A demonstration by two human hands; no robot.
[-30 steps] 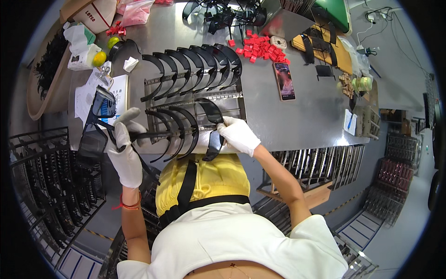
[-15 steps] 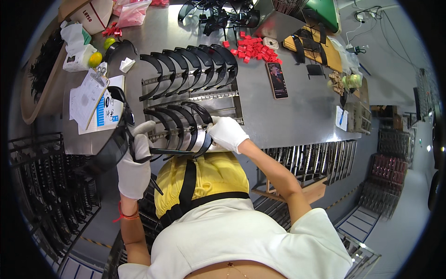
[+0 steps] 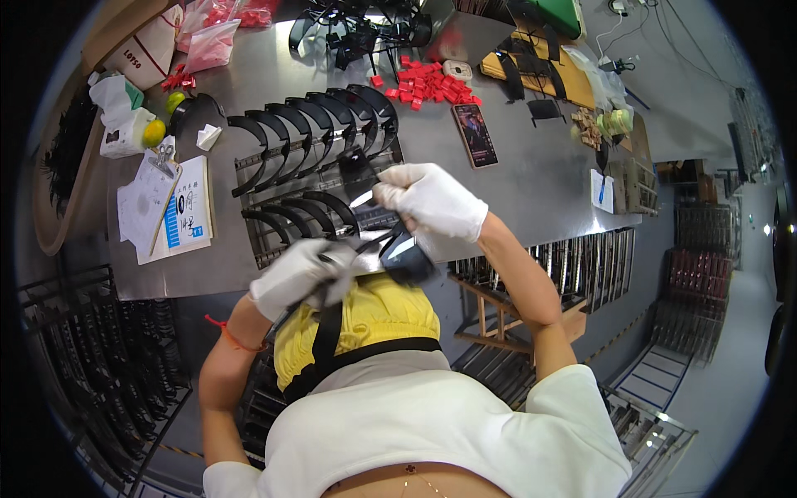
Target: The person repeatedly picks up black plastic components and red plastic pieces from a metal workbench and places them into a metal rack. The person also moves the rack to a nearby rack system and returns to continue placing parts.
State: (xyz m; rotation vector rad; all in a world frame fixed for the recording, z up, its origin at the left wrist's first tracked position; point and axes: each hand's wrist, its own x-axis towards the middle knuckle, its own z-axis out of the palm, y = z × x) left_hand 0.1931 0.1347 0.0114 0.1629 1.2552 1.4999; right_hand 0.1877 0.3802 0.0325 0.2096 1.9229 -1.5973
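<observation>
A white-gloved left hand of mine [image 3: 300,278] is closed around dark wraparound glasses [image 3: 407,261], in front of the metal rack [image 3: 257,253]. Motion smears its fingers. Between the thumb and fingers of my right hand [image 3: 436,199], also gloved, is a dark curved lens [image 3: 359,173], raised above the rack's right part. Dark curved lenses [image 3: 324,124] stand in a back row on the rack. Several more lenses [image 3: 303,214] form a shorter front row, partly hidden by my left hand.
Red clips [image 3: 432,87] are heaped behind a phone [image 3: 475,135]. A clipboard [image 3: 163,178] lies on papers at the left. Tangled black glasses frames [image 3: 357,33] sit at the back. Below the table's right front edge stand metal racks [image 3: 573,266].
My left hand has swung right with the glasses, nearer the rack's front. My right hand has lifted a lens off the front row and moved up and right.
</observation>
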